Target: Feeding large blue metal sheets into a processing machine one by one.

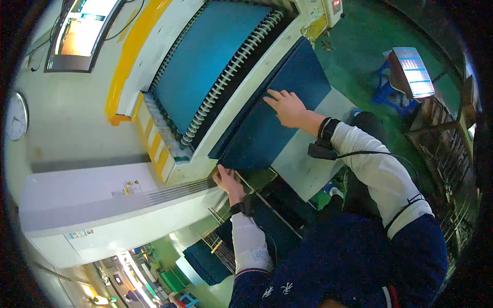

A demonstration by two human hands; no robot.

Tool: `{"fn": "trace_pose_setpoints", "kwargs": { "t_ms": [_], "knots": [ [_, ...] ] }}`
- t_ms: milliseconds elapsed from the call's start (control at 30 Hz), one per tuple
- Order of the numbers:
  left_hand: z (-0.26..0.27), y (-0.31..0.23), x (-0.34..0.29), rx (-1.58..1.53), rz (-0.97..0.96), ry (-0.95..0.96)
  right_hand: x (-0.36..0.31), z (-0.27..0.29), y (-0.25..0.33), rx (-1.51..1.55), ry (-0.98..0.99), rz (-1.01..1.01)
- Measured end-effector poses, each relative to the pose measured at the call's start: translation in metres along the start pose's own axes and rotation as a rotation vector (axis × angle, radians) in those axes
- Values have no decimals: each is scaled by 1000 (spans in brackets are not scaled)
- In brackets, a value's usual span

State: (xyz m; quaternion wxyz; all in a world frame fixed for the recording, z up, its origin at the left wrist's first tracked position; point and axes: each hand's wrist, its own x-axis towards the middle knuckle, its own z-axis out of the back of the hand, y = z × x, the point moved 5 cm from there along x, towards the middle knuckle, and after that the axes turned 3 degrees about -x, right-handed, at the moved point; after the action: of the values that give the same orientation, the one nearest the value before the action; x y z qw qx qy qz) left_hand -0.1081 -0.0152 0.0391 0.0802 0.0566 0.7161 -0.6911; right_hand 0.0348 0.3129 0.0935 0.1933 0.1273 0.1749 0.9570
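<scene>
A stack of dark blue flat panels (pixel 251 141) leans against the pale front edge of a conveyor machine. My right hand (pixel 288 109) rests on the upper panel with its fingers spread out. At the stack's lower left corner is my left hand (pixel 229 186), its fingers bent and closed on the panel edge; the fingertips are partly hidden. Beyond the edge, a lighter blue panel (pixel 205 61) lies on the conveyor between rows of small roller wheels (pixel 233 72). Both wrists wear black straps with cables.
Under the stack is a pale board (pixel 308 164). Left of me stands a long white machine housing (pixel 123 205). Dark panels on a rack (pixel 208 259) sit below. At the right are a blue stool (pixel 393 95) and brown racks (pixel 441 138). A screen (pixel 82 36) hangs far left.
</scene>
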Motion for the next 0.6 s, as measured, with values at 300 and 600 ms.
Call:
{"fn": "trace_pose_setpoints", "kwargs": {
  "t_ms": [300, 600],
  "knots": [
    [11, 10, -3, 3, 1, -3, 4, -7, 6, 18, -105, 18],
    [23, 11, -33, -14, 21, 25, 3, 18, 17, -30, -176, 150]
  ]
}}
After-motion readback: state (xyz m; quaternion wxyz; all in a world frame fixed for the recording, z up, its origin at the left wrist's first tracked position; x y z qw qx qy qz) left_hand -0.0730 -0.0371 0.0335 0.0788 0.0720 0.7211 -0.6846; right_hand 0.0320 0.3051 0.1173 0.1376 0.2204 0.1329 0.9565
